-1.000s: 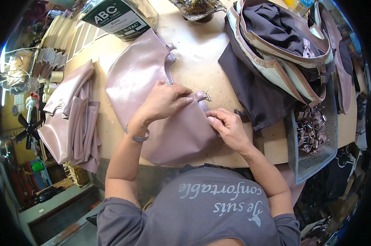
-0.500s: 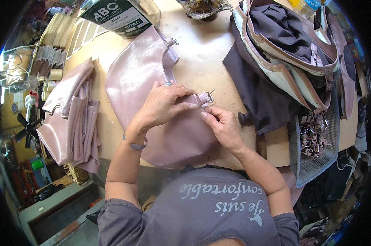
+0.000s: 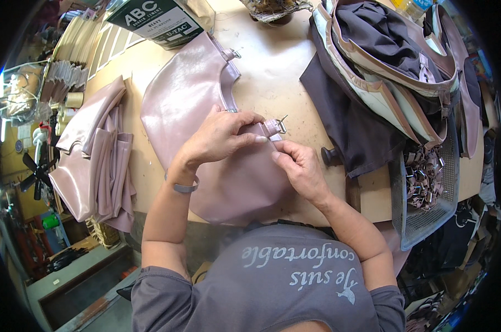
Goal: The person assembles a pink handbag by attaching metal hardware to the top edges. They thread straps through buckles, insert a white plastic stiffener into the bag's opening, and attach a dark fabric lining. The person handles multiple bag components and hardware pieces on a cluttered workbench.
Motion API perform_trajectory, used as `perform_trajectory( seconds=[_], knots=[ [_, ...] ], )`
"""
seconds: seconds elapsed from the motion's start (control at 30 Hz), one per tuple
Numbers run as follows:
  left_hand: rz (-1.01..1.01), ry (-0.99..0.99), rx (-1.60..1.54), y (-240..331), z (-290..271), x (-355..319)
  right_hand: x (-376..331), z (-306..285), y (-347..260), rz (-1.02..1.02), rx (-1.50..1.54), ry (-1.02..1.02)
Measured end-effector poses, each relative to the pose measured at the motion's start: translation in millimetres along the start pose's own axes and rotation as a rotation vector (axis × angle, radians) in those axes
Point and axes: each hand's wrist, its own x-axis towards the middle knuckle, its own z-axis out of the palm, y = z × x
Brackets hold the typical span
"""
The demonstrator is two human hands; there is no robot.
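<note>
“Two bare hands were shown on one glossy pink panel (image 3: 178,99). What had just changed?”

“Chiefly the right hand (image 3: 304,169). A second earlier, I saw its fingertips lower along the panel's edge; from my remote station I then watched them rise until they lay just beside the left hand (image 3: 220,135), below the buckle tab (image 3: 272,128).”

“And the state of each?”

“The right thumb and forefinger were together, clamped on the edge. The left lay across the panel, thumb and forefinger near the base of the tab; whether they gripped from beneath, I could not tell.”

“Where was the panel?”

“On the table (image 3: 272,72), between the folded pink pieces (image 3: 98,155) at left and the mesh basket (image 3: 422,235) at right. Its second buckle (image 3: 234,54) stood untouched at the far end of the curved notch.”

“What did the change signify?”

“In my judgement, close work by both hands on one short stretch of edge. The tab also showed more fully than before, leaving its foot easier to reach.”
</note>
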Motion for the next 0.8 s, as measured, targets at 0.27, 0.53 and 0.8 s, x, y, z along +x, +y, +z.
perform_trajectory(
  seconds=[0.27,0.53,0.8],
  knots=[
    [-0.097,-0.035,-0.18,1.5,-1.2,4.4,-1.1,4.0,-8.9,-0.109,-0.171,0.095],
    [-0.113,0.009,-0.069,10.5,2.4,8.2,6.6,7.5,-8.4,-0.158,-0.359,0.15],
    [-0.098,-0.023,-0.12,3.5,1.4,10.1,11.7,9.6,-2.1,-0.134,-0.197,0.163]
  ],
)
